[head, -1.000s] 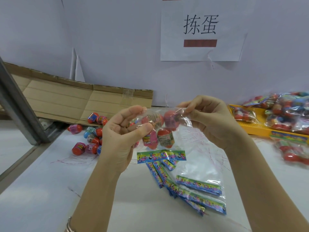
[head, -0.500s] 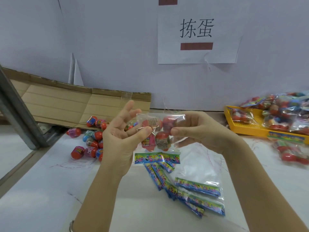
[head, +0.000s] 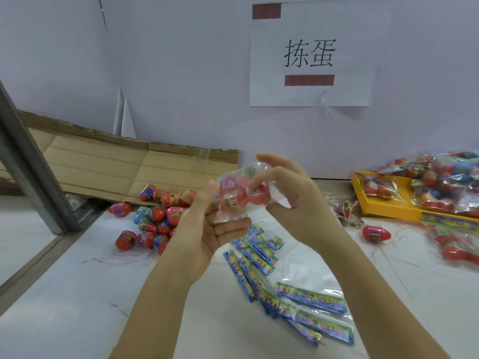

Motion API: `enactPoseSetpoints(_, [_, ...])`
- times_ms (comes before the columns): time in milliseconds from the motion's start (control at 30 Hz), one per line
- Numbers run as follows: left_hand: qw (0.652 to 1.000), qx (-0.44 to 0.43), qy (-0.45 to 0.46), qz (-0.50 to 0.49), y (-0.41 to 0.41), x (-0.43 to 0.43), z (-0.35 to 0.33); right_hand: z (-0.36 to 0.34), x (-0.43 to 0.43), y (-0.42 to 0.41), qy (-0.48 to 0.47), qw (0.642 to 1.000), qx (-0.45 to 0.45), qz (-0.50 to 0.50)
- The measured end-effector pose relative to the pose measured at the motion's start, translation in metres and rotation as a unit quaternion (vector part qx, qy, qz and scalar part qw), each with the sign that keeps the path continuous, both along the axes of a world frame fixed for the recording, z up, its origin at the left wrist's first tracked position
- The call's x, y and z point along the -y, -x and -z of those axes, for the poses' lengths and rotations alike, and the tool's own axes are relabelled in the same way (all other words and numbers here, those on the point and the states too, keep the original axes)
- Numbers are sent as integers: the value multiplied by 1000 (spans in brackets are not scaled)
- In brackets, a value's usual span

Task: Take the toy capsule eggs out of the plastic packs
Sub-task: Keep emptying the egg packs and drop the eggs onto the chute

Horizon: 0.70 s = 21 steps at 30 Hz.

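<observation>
- Head view: the plastic pack (head: 241, 193), a second ago held level and stretched between the two hands, is now tipped, its upper end higher and toward the right.
- Right hand (head: 293, 200) wraps its curled fingers round the upper end; left hand (head: 207, 229) sits lower, thumb and fingers pinching the lower end.
- Several capsule eggs show through the film, all inside the pack, so by my reading the emptying is about to start, not done.
- Loose eggs (head: 153, 216) lie heaped toward the far left of the table surface (head: 77, 294), beside flattened cardboard (head: 116, 161).
- Empty packs (head: 298, 294) lie spread mid-surface, right under the hands; eggs dropped straight down would land among them.
- Yellow tray (head: 383, 203) at the far right edge holds full packs (head: 440, 182); one stray egg (head: 375, 233) lies just in front of it.
</observation>
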State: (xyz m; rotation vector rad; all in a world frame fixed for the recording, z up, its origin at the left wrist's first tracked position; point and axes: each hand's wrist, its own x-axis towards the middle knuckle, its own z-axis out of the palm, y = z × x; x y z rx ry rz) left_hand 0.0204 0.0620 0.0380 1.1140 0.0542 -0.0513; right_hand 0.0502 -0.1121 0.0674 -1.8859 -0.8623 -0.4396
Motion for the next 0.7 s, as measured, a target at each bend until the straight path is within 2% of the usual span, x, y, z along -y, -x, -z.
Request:
enactPoseSetpoints(67, [999,18,30,-23,-1,1,1,0,-1,1,73,997,-1,-11])
enactPoseSetpoints(133, [997,38,44,-50,-2,-2,4,1,2,3,97,993,-52,-54])
enactPoseSetpoints(233, [995,62,32,-76,-2,-4,6,4,1,3,-37,982,-180,-49])
enactPoseSetpoints(300, [994,62,33,-87,-3,-2,6,2,-1,1,-110,954,-279,-22])
enactPoseSetpoints(400, [992,61,46,-100,-4,3,6,6,-1,-3,-113,916,-377,-70])
enactPoseSetpoints(567, [990,73,58,-102,-3,5,5,11,-5,-5,-171,908,-363,-123])
enactPoseSetpoints(700, [993,98,40,-60,-1,2,2,11,-2,-7,-169,922,-329,-112])
